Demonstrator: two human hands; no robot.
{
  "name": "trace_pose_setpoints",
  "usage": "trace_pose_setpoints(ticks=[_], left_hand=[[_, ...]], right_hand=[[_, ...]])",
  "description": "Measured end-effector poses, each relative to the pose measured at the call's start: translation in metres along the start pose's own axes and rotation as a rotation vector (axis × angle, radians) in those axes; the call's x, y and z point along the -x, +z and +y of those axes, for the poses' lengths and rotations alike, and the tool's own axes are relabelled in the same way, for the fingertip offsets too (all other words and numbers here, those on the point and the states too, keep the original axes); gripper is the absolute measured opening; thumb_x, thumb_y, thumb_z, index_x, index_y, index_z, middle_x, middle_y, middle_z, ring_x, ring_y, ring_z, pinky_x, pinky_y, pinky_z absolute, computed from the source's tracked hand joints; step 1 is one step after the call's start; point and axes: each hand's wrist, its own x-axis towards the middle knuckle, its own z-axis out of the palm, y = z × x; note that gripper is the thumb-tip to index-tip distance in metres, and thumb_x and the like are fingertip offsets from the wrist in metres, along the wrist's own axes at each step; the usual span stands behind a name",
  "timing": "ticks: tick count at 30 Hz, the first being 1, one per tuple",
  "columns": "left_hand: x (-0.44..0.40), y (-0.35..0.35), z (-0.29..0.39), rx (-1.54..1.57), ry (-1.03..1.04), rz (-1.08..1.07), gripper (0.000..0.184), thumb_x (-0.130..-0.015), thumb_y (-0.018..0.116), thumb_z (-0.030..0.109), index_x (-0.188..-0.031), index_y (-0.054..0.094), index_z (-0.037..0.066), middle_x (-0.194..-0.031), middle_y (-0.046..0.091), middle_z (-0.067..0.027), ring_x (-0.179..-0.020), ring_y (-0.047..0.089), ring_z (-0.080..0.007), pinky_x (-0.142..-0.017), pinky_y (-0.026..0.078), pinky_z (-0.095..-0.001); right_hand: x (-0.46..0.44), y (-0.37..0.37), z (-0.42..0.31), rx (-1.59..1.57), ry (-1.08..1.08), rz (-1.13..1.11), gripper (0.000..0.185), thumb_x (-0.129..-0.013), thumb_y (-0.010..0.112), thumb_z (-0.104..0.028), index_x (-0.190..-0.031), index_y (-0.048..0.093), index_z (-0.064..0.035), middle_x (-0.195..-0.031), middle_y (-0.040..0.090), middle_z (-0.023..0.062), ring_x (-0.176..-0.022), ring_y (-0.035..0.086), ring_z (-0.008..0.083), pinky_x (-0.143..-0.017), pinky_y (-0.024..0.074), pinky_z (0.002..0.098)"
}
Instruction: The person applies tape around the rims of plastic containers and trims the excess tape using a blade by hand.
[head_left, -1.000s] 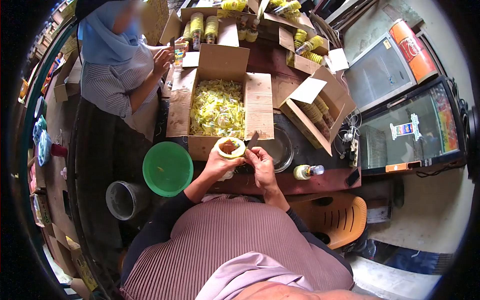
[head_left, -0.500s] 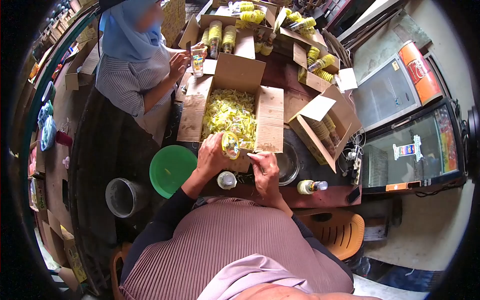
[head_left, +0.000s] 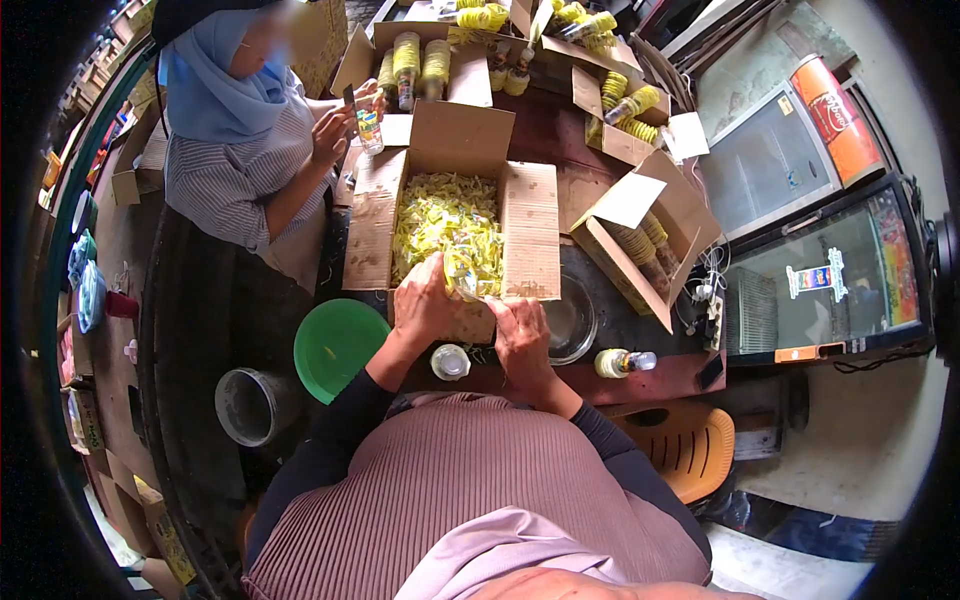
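My left hand (head_left: pixel 424 302) is closed around a clear plastic cup with a yellow rim (head_left: pixel 461 268), held over the near edge of an open cardboard box (head_left: pixel 531 230). Yellow shredded strips (head_left: pixel 440 215) fill that box. Close by on the right, my right hand (head_left: pixel 523 335) has its thumb and fingers pinched together at the cup's lower edge; whatever sits between them is too small to make out. Between my wrists stands a small bottle with a whitish cap (head_left: pixel 450 362). A similar bottle (head_left: pixel 622 363) lies to the right of my right hand.
A green basin (head_left: pixel 340 345) and a grey bucket (head_left: pixel 250 405) are at my left. A round clear bowl (head_left: pixel 572 318) sits beside the box. Cartons of stacked yellow cups (head_left: pixel 635 255) line the right and back. Across at left, a person (head_left: pixel 250 170) holds a printed cup (head_left: pixel 368 125).
The cup in my left hand has tilted and moved slightly up over the strips. My right hand has moved left, its fingertips now meeting the cup. The whole view has shifted a little.
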Motion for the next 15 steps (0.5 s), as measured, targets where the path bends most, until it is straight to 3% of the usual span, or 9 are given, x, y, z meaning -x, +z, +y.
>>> trace_pose_setpoints(ticks=[4,7,9,10,15], left_hand=[[-0.003,0.002,0.000,-0.036,0.007,0.005,0.067,-0.066,0.074,0.020,-0.123,0.050,-0.005,-0.107,0.061,-0.0210,-0.095,0.062,-0.0336,-0.081,0.050,-0.0403],[-0.007,0.007,-0.003,-0.034,-0.144,-0.086,0.067,-0.067,0.073,0.021,-0.125,0.049,-0.002,-0.101,0.064,-0.0217,-0.090,0.063,-0.0345,-0.078,0.051,-0.0412],[-0.008,0.009,-0.004,0.058,-0.141,-0.149,0.053,-0.067,0.074,0.028,-0.111,0.054,0.003,-0.090,0.066,-0.0203,-0.085,0.063,-0.0379,-0.073,0.050,-0.0444],[-0.009,0.009,-0.004,0.058,-0.141,-0.152,0.053,-0.067,0.074,0.028,-0.111,0.054,0.003,-0.090,0.066,-0.0203,-0.085,0.063,-0.0379,-0.073,0.050,-0.0444],[-0.019,0.008,-0.018,0.287,-0.144,-0.242,0.046,-0.061,0.076,0.017,-0.101,0.056,0.003,-0.089,0.067,-0.0178,-0.086,0.064,-0.0354,-0.073,0.051,-0.0396]], right_hand=[[-0.002,0.011,0.006,0.046,-0.017,-0.027,0.033,-0.072,0.061,0.003,-0.103,0.062,-0.0092,-0.082,0.051,0.0061,-0.077,0.052,0.0241,-0.069,0.0432,0.0373],[0.000,0.026,0.010,0.076,-0.026,-0.020,0.031,-0.073,0.061,0.001,-0.101,0.062,-0.0102,-0.082,0.052,0.0057,-0.078,0.052,0.0240,-0.069,0.0430,0.0373],[0.000,0.033,0.012,0.092,-0.026,-0.047,0.032,-0.072,0.061,0.000,-0.103,0.062,-0.0081,-0.085,0.053,0.0061,-0.081,0.052,0.0239,-0.071,0.0433,0.0373],[0.000,0.034,0.013,0.107,-0.027,-0.073,0.034,-0.071,0.060,-0.002,-0.104,0.062,-0.0060,-0.088,0.054,0.0065,-0.084,0.053,0.0239,-0.074,0.0435,0.0372],[-0.007,0.032,0.019,0.080,-0.045,-0.080,0.030,-0.072,0.059,-0.003,-0.101,0.063,-0.0060,-0.089,0.056,0.0062,-0.086,0.054,0.0231,-0.073,0.0435,0.0366]])
